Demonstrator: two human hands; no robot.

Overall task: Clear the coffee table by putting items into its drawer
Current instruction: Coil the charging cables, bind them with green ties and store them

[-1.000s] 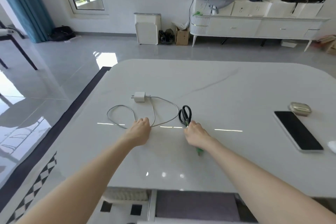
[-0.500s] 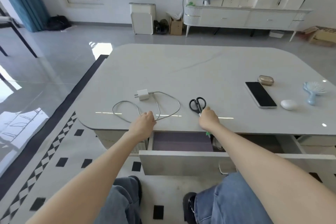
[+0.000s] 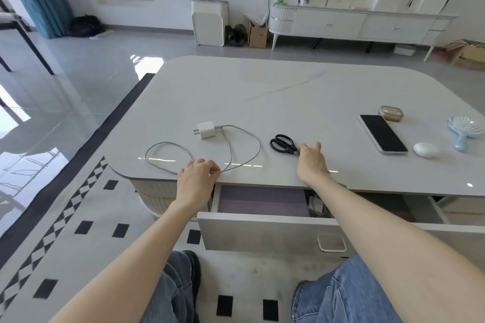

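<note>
A white charger plug [image 3: 206,129] with its grey looped cable [image 3: 231,151] lies on the white coffee table [image 3: 262,86]. My left hand [image 3: 198,178] pinches the cable at the table's front edge. Black-handled scissors [image 3: 283,143] lie to the right, blades toward me. My right hand [image 3: 312,162] grips them at the blade end, which it hides. Below the table edge the drawer [image 3: 262,233] stands pulled out, showing a purple liner and a few small items at its right side.
On the table's right side lie a black phone [image 3: 383,134], a gold earbud case [image 3: 391,113], a white oval object [image 3: 425,150] and a light blue hairbrush [image 3: 464,131]. My knees in jeans are below the drawer. A white sideboard stands by the far wall.
The view has pulled back and tilted down, bringing the open drawer and my knees into sight. Both hands stay on the cable and the scissors near the table's front edge.
</note>
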